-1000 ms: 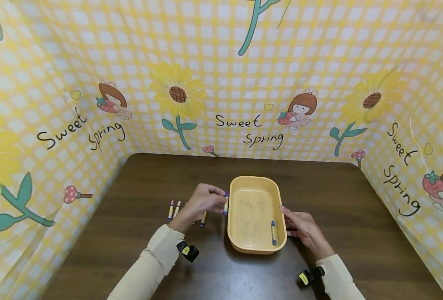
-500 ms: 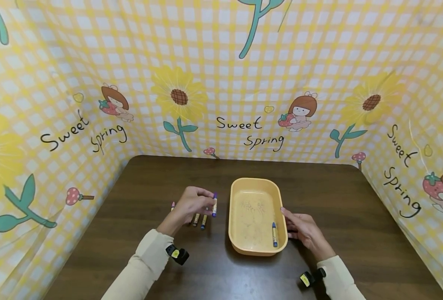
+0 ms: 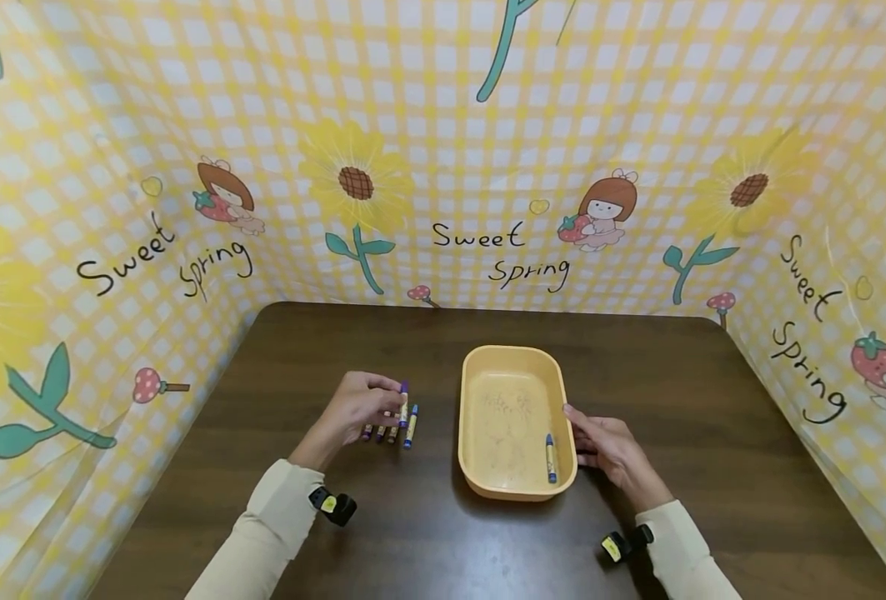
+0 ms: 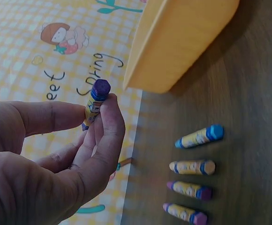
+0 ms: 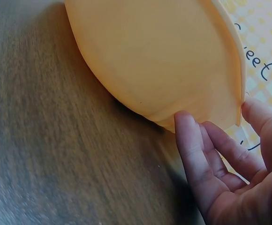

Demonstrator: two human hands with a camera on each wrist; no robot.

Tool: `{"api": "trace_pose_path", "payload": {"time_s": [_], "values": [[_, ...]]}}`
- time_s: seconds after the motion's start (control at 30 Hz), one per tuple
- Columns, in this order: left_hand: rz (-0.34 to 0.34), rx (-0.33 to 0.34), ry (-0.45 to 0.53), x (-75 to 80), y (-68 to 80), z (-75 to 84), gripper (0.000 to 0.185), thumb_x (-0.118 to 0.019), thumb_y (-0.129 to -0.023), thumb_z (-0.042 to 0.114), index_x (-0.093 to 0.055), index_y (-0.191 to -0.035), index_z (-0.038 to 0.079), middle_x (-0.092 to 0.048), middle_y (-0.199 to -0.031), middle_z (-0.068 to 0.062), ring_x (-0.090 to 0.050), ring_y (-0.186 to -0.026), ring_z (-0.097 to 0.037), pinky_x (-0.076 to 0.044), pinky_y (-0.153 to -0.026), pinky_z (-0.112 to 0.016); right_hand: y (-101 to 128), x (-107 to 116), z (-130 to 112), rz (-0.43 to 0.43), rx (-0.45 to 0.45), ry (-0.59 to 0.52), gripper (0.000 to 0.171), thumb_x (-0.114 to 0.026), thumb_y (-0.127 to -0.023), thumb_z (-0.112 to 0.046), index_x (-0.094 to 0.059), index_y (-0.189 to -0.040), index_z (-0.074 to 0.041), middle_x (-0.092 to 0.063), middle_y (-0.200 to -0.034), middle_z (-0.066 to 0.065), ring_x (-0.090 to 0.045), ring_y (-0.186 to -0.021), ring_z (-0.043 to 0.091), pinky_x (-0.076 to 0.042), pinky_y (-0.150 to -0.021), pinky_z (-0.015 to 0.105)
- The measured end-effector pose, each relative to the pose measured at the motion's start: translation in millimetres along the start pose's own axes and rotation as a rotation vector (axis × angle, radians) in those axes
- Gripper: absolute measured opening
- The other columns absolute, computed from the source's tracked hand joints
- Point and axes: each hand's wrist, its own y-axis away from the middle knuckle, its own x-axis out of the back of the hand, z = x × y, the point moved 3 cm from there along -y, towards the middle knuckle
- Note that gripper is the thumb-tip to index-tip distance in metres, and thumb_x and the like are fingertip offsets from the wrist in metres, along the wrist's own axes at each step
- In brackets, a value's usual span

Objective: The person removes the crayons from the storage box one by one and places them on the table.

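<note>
My left hand (image 3: 356, 407) pinches a purple crayon (image 3: 403, 402) (image 4: 95, 103) between thumb and fingers, just above a row of several crayons (image 3: 392, 428) (image 4: 192, 178) lying on the dark wooden table (image 3: 382, 533). To the right stands an orange plastic tub (image 3: 488, 483) (image 5: 159, 61) with a blue crayon (image 3: 551, 457) lying inside, near its right wall. My right hand (image 3: 609, 450) (image 5: 220, 154) rests against the tub's right side, its fingers straight on the wall (image 5: 192, 136).
A yellow checked backdrop (image 3: 443, 150) printed with sunflowers and "Sweet Spring" closes the table in at the back and both sides. A small wrist camera sits on each sleeve (image 3: 332, 505) (image 3: 623, 543).
My left hand has carried the purple crayon leftwards, away from the tub's left rim and down over the row of crayons. The right hand has stayed at the tub.
</note>
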Motion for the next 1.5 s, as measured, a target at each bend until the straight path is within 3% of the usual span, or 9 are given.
{"api": "trace_pose_path", "payload": {"time_s": [0.37, 0.57, 0.83, 1.17, 1.37, 1.5], "values": [[0.055, 0.011, 0.004, 28.2, -6.6, -12.7, 0.025, -0.067, -0.088, -0.004, -0.063, -0.110, -0.016, -0.069, -0.087, -0.013, -0.067, -0.071, -0.016, -0.066, -0.075, -0.038, -1, 1, -3, -0.007, 0.015, -0.015, 0.044, -0.072, -0.094, -0.043, -0.074, -0.105, 0.000, -0.075, -0.084, 0.000, -0.070, -0.078, 0.014, -0.062, -0.067, 0.030], [0.106, 0.042, -0.045, 42.4, -9.1, -25.0, 0.026, -0.067, -0.088, -0.004, -0.063, -0.111, -0.015, -0.070, -0.092, -0.015, -0.068, -0.075, -0.018, -0.066, -0.077, -0.038, -1, 0, -2, -0.009, 0.008, -0.022, 0.040, -0.071, -0.094, -0.042, -0.075, -0.101, -0.002, -0.075, -0.083, 0.000, -0.070, -0.077, 0.014, -0.062, -0.067, 0.030], [0.187, 0.067, -0.102, 64.6, -12.8, -36.9, 0.029, -0.064, -0.086, -0.005, -0.063, -0.113, -0.016, -0.066, -0.079, -0.010, -0.066, -0.068, -0.016, -0.066, -0.069, -0.035, -1, 1, -2, -0.001, 0.002, -0.033, 0.036, -0.072, -0.094, -0.042, -0.076, -0.096, -0.007, -0.075, -0.082, -0.001, -0.070, -0.077, 0.013, -0.062, -0.067, 0.030], [0.254, 0.079, -0.231, 83.3, -15.3, -46.7, 0.030, -0.064, -0.084, -0.003, -0.066, -0.112, -0.015, -0.068, -0.076, -0.009, -0.068, -0.063, -0.012, -0.065, -0.066, -0.033, -1, 1, -1, -0.019, 0.008, -0.030, 0.035, -0.070, -0.095, -0.042, -0.075, -0.095, -0.007, -0.075, -0.081, -0.002, -0.069, -0.077, 0.013, -0.061, -0.067, 0.029], [0.288, 0.036, -0.337, 90.3, -18.7, -49.5, 0.019, -0.061, -0.080, -0.003, -0.071, -0.093, -0.014, -0.065, -0.071, -0.008, -0.067, -0.057, -0.014, -0.065, -0.060, -0.036, -1, 2, -1, -0.014, 0.004, -0.026, 0.035, -0.070, -0.095, -0.042, -0.076, -0.095, -0.008, -0.075, -0.081, -0.002, -0.069, -0.077, 0.013, -0.061, -0.066, 0.029], [0.321, 0.008, -0.525, 94.0, -20.2, -48.6, 0.017, -0.057, -0.076, 0.000, -0.065, -0.061, 0.003, -0.058, -0.058, 0.003, -0.067, -0.051, -0.015, -0.063, -0.054, -0.035, -2, 1, -2, -0.014, 0.003, -0.026, 0.033, -0.070, -0.095, -0.042, -0.076, -0.092, -0.009, -0.074, -0.081, -0.002, -0.069, -0.076, 0.012, -0.061, -0.066, 0.029]]}}
